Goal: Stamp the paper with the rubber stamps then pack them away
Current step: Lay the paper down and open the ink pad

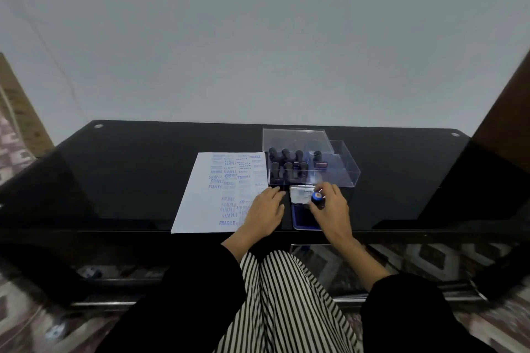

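Note:
A white paper (206, 203) covered with blue stamp prints lies on the black glass table (129, 180). My left hand (265, 210) rests flat on the paper's right edge, fingers spread. My right hand (332, 209) grips a rubber stamp (317, 197) with a blue-capped handle, held over the open blue ink pad (301, 219), whose lid (299, 194) stands up behind. Behind them a clear plastic box (347, 172) holds several dark-handled stamps (286, 169) on its left side and one stamp (318, 159) apart on the right.
The box's clear lid (295, 137) lies flat behind the box. A grey wall rises past the table's far edge. My striped lap sits under the near edge. A patterned carpet (17, 149) shows at the sides.

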`<state>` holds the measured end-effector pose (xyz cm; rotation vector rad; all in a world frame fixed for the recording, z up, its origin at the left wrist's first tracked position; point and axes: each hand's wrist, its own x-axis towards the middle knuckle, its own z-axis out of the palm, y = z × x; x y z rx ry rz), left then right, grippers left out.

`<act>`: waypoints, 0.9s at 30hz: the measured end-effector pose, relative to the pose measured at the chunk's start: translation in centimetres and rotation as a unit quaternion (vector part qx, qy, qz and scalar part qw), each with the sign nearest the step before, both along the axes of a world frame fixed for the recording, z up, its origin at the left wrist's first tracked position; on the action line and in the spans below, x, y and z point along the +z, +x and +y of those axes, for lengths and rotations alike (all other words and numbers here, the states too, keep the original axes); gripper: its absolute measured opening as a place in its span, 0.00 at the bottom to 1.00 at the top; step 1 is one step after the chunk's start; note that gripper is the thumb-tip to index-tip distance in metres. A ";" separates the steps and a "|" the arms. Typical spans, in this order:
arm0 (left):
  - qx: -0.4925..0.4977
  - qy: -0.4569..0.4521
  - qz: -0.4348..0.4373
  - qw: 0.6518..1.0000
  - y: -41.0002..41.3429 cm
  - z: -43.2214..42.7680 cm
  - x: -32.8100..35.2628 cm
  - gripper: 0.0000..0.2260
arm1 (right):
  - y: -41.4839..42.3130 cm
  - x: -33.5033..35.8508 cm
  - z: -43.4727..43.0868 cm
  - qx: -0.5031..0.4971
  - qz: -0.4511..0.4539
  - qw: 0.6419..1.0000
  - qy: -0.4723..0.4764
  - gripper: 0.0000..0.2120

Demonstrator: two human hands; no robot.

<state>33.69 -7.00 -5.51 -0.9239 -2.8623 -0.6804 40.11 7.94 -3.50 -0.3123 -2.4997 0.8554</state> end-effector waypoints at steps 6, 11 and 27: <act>0.015 -0.050 0.000 0.999 -0.6 0.5 -1.2 0.22 | -1.2 0.0 -0.3 0.018 -0.074 0.993 0.087 0.09; 0.025 -0.109 -0.017 0.994 -0.4 0.8 -2.3 0.23 | -2.5 0.0 -0.5 0.030 -0.108 0.980 0.164 0.06; 0.027 -0.118 -0.027 0.992 -0.1 1.0 -2.2 0.23 | -2.1 -1.3 -0.4 0.034 -0.063 0.978 0.198 0.11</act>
